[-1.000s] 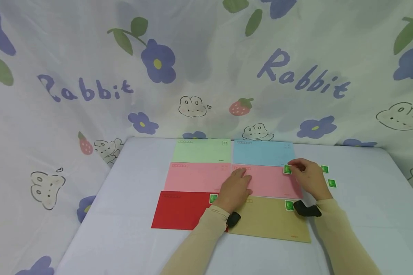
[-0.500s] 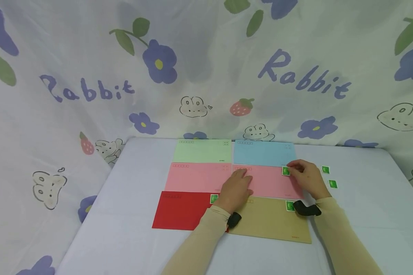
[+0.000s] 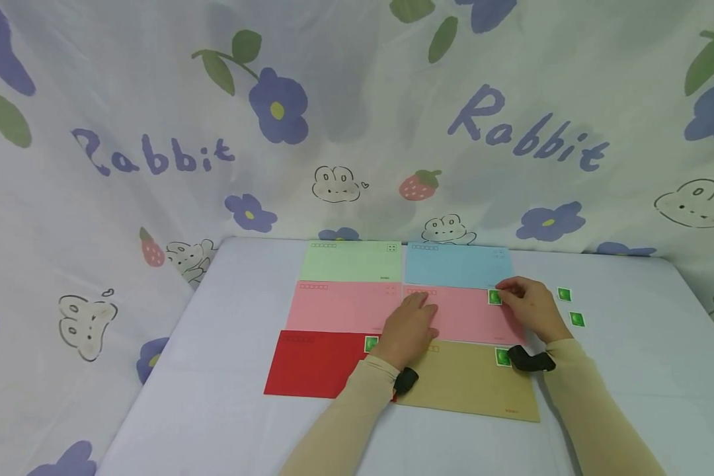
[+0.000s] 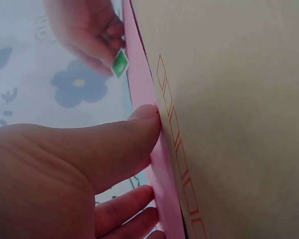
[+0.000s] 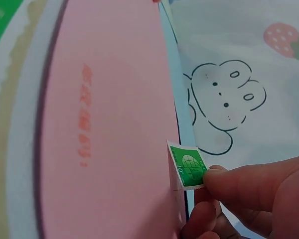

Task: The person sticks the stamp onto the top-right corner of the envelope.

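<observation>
My right hand (image 3: 532, 306) pinches a green postage stamp (image 5: 190, 167) by its edge, between thumb and fingers. The stamp is at the upper right corner of the right pink envelope (image 3: 464, 317); in the right wrist view it stands tilted, one edge at the paper. My left hand (image 3: 408, 330) rests on the left part of that same envelope with its fingers extended, and the left wrist view shows its thumb (image 4: 134, 134) on the pink paper. A tan envelope (image 3: 464, 383) with a stamp (image 3: 502, 357) at its upper right lies nearer me.
A red envelope (image 3: 309, 367) bears a stamp (image 3: 371, 344), partly beside my left wrist. Behind it lie another pink envelope (image 3: 339, 307), a green one (image 3: 351, 262) and a blue one (image 3: 455, 266). Two loose stamps, one far (image 3: 564, 295) and one nearer (image 3: 577, 320), lie right of my right hand.
My right hand has moved the stamp slightly left and down against the envelope's upper right corner. My left hand has stayed in place on the pink envelope.
</observation>
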`<state>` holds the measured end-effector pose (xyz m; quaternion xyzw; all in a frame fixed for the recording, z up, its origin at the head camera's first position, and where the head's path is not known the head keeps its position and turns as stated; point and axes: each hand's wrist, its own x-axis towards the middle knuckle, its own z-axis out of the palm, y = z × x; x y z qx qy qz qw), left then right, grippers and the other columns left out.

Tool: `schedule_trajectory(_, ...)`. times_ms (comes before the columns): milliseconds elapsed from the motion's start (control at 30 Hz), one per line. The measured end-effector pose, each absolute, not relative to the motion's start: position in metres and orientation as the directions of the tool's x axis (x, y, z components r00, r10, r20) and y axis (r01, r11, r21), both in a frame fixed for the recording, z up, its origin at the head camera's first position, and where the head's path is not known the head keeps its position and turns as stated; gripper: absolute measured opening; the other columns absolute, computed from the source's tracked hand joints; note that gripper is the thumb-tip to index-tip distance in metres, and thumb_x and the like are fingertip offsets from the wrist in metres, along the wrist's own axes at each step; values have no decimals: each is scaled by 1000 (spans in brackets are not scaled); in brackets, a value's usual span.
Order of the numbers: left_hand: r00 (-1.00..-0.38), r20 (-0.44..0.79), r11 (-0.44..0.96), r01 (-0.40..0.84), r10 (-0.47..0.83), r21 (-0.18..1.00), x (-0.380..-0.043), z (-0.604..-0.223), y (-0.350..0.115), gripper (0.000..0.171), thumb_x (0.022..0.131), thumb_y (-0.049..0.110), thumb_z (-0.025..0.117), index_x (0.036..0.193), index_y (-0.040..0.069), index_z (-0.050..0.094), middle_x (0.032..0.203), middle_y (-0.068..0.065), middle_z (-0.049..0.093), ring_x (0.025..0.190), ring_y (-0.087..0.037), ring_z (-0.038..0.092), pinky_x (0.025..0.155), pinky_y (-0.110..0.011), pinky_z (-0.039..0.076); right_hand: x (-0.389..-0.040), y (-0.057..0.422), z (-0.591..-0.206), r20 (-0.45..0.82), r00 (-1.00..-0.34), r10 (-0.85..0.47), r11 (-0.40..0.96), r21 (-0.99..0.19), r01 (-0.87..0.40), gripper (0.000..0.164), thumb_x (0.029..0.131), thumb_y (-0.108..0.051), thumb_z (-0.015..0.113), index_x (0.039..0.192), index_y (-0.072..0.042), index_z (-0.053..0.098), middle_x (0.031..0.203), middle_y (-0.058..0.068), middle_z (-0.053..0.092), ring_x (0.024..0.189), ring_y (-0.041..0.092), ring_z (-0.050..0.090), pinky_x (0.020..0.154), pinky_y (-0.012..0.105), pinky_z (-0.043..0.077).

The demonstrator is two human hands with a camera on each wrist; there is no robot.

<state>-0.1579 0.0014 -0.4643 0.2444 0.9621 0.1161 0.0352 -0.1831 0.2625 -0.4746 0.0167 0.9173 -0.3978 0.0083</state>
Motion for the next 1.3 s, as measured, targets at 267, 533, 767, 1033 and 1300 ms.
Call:
schedule_trajectory(267, -875, -13, 852, 467, 484, 238, -158, -464, 2, 47, 94, 29, 72, 136, 11, 63, 150, -10, 50, 143, -24, 41, 117, -33, 33, -184, 262, -474, -27, -999, 23, 699, -715, 36, 25, 100, -16, 60, 115, 2, 68, 98, 15, 67, 88, 27, 57, 75, 36, 47)
schedule_trajectory(533, -878, -17, 853, 461, 479, 243, -158, -465, 2, 47, 94, 29, 72, 136, 11, 63, 150, -9, 49, 143, -23, 40, 118, -32, 32, -186, 262, -476, 19, -1000, 15, 738, -675, -2, 22, 98, -13, 61, 110, 3, 70, 94, 15, 70, 87, 29, 62, 75, 38, 48)
schedule_trajectory(767, -877, -8, 851, 464, 480, 245, -158, -464, 2, 46, 94, 29, 72, 136, 11, 64, 150, -9, 50, 143, -23, 41, 117, -32, 33, -188, 261, -476, 27, -1000, 9, 750, -661, -11, 21, 98, -13, 62, 109, 3, 70, 93, 15, 70, 84, 28, 62, 72, 38, 48)
schedule_trajectory(1033, -876, -3, 850, 467, 482, 242, -158, -465, 2, 46, 94, 29, 72, 136, 11, 64, 149, -9, 50, 142, -23, 41, 117, -32, 33, -188, 258, -475, 10, -1000, 9, 755, -655, 1, 21, 98, -12, 62, 109, 4, 70, 94, 16, 70, 85, 28, 62, 72, 39, 49)
schedule_trajectory(1300, -878, -7, 852, 462, 478, 247, -157, -463, 2, 47, 94, 29, 72, 136, 11, 64, 150, -9, 50, 142, -23, 41, 117, -32, 33, -189, 256, -474, 14, -1000, 7, 769, -639, -4, 20, 97, -12, 62, 108, 3, 70, 92, 15, 70, 82, 27, 61, 70, 37, 48)
